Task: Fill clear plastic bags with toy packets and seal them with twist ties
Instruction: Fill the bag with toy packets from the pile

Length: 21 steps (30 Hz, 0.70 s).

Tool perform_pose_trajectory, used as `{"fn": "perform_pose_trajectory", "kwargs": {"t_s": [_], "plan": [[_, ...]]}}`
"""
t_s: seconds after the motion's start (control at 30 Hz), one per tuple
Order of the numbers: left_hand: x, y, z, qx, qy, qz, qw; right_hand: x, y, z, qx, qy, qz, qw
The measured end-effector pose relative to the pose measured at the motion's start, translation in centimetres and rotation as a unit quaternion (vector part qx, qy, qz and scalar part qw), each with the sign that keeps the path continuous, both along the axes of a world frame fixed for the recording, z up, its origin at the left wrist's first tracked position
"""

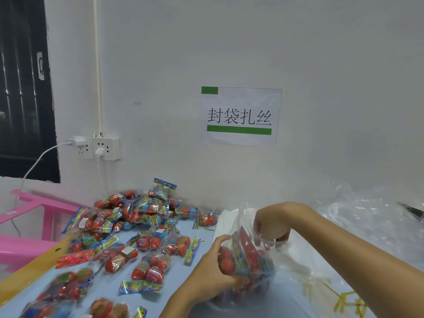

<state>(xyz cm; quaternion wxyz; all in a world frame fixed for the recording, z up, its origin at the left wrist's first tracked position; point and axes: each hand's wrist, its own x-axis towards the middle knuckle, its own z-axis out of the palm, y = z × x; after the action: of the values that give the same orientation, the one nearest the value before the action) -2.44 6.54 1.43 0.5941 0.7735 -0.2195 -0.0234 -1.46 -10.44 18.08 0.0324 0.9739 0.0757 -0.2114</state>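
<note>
At about nine o'clock from my hands, a pink plastic stool frame (34,212) is standing off the table's edge, out of my way. Nearer, from ten round to eight o'clock, a heap of crinkly clear toy packets with red and blue balls and bright printed header cards (137,214) is lying on the pale blue tabletop (202,235), piled against the wall and spilling loose toward me, so I judge it is there as my supply within easy reach.

At the centre, my left hand (214,269) is curling round the lower side of a clear plastic bag already stuffed with toy packets (250,258), fingers wrapping underneath and thumb on top, cradling the load so it is not sliding out. At one o'clock of that, my right hand (271,223) is closing over the bag's mouth, fingers bunched round the gathered film, I think to pinch a neck for tying.

At twelve o'clock on the white wall, a paper sign with black characters and green bars (239,115) is hanging. At four o'clock, thin yellow twist ties (344,297) are lying under film close to my right forearm, handy for the seal. At two o'clock, a mound of loose clear plastic bags (371,216) is waiting.
</note>
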Motion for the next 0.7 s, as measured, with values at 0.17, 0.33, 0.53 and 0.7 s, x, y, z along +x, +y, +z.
{"fn": "perform_pose_trajectory", "kwargs": {"t_s": [0.17,0.33,0.53,0.7], "plan": [[-0.2,0.0,0.2,-0.004,0.0,-0.008,1.0,0.3,0.5,0.3,0.073,-0.126,0.051,0.988],[-0.1,0.0,0.1,-0.004,0.008,-0.004,1.0,-0.2,1.0,0.1,0.184,-0.051,0.064,0.98],[0.0,0.1,0.0,0.015,0.005,0.01,1.0,-0.4,1.4,-0.6,0.184,0.019,0.029,0.982],[0.1,0.0,-0.1,0.013,0.004,0.004,1.0,0.0,1.7,-1.0,0.206,0.01,0.031,0.978]]}}
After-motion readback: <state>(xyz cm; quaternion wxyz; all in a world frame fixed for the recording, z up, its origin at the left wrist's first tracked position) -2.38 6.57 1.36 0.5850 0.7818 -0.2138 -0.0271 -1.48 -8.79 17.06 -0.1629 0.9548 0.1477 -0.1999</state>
